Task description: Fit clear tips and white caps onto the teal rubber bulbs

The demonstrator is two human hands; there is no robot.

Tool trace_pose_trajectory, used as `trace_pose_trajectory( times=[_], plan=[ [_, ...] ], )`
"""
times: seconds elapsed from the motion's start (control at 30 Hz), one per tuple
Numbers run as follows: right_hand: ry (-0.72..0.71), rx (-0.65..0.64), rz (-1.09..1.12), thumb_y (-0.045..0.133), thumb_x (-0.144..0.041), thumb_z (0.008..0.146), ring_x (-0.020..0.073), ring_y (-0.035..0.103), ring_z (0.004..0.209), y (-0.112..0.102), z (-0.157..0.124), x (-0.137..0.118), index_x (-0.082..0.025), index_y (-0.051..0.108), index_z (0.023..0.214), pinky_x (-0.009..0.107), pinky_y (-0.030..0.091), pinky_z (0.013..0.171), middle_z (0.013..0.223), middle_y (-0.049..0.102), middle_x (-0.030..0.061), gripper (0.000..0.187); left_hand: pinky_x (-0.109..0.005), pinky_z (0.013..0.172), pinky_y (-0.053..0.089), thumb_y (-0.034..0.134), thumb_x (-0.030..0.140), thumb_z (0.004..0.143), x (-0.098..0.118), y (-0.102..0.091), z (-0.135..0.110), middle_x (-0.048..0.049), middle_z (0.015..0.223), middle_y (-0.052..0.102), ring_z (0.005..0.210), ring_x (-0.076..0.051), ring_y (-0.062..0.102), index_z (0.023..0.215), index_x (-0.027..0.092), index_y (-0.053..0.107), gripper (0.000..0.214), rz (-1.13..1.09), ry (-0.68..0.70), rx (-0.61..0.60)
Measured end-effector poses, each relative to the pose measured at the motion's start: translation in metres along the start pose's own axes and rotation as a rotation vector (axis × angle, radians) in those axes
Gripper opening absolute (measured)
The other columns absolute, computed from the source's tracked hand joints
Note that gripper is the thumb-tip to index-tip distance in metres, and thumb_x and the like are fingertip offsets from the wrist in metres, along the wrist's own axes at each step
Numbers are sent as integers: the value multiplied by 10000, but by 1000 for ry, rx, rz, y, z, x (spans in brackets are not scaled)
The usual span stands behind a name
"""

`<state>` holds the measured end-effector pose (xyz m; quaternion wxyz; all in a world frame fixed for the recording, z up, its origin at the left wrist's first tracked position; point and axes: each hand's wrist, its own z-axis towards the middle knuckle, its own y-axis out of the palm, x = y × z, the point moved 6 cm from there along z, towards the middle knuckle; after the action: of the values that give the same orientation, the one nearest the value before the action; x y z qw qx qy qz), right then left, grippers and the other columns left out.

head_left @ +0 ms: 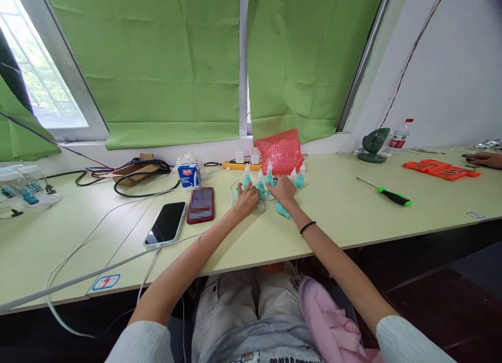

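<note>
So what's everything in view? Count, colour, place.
Small bottles: at least six, turquoise, centre
Phones: two, white and red, left
Carton: one, blue, behind phones
Box: one, brown, left
Cables: several, black and white, left
Jars: at least two, clear, far left
Power strip: one, orange, rear
Pouch: one, red, rear
Fan: one, green, right
Bottle: one, clear, beside fan
Screwdriver: one, green and black, right
Plastic parts: count unclear, orange, right
Blinds: several, green, background
Tabletop: one, pale yellow, foreground
Cloth: one, pink, bottom
Other person's hand: one, bare, right
Left grip: one, bare, at small bottles
Right grip: one, bare, at small bottles
</note>
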<state>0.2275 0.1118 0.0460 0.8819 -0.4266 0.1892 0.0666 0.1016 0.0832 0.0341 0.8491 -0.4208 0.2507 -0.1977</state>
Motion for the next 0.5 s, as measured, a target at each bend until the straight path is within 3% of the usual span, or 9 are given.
trace_pose_trajectory(
  times=[0.2, 0.37, 0.5],
  plan=[
    [6, 30, 40, 437, -362, 729, 207, 544, 855, -7, -1, -5, -172, 584, 844, 280, 387, 684, 887, 594, 68, 266, -485, 826, 272, 365, -12, 717, 10, 0, 4, -129, 903, 570, 1002, -264, 424, 899, 133, 566, 308, 16, -28, 9],
    [-59, 157, 236, 402, -352, 756, 171, 547, 751, -22, -5, -14, -168, 564, 786, 274, 388, 696, 844, 602, 55, 248, -468, 803, 279, 356, -39, 693, 2, -24, 2, -104, 989, 538, 991, -253, 424, 1021, 186, 509, 426, 16, -96, 82],
    [-125, 246, 519, 398, -392, 763, 118, 508, 567, -32, -10, -19, -165, 511, 799, 254, 412, 609, 775, 584, 42, 256, -476, 797, 284, 392, 85, 759, -19, -46, -2, -124, 1052, 492, 1001, -283, 405, 1111, 190, 450, 372, 14, -219, 168]
  ],
)
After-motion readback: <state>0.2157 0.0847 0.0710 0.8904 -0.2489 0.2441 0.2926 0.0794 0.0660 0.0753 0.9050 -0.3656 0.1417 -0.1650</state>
